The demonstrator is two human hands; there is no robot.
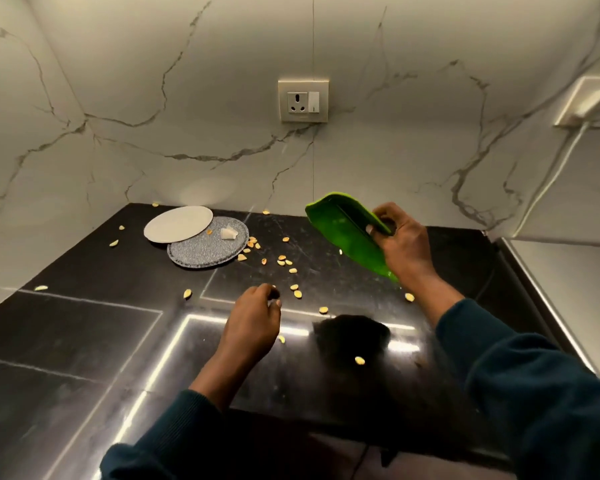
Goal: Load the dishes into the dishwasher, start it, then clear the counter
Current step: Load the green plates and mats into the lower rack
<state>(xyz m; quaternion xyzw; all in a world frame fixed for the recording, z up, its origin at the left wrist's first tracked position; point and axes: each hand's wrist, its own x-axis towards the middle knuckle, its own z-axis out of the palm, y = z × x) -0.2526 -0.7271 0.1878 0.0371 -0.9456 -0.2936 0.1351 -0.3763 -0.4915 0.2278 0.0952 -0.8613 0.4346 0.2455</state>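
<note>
My right hand point(404, 242) grips a green divided plate point(343, 230), tilted above the black counter point(84, 334) at the right. My left hand point(255, 318) hovers low over the counter's middle with its fingertips curled together near scattered yellow shell pieces point(297, 292); whether it pinches one I cannot tell. A white plate point(177, 224) lies partly over a grey speckled plate point(208, 251) at the back left. A crumpled white scrap point(228, 233) sits on the grey plate.
Shell pieces are strewn over most of the counter, from the back wall to the front. A marble wall with a socket point(303, 101) rises behind. A plugged-in socket with a white cable point(591, 109) is at the right, above the counter's edge.
</note>
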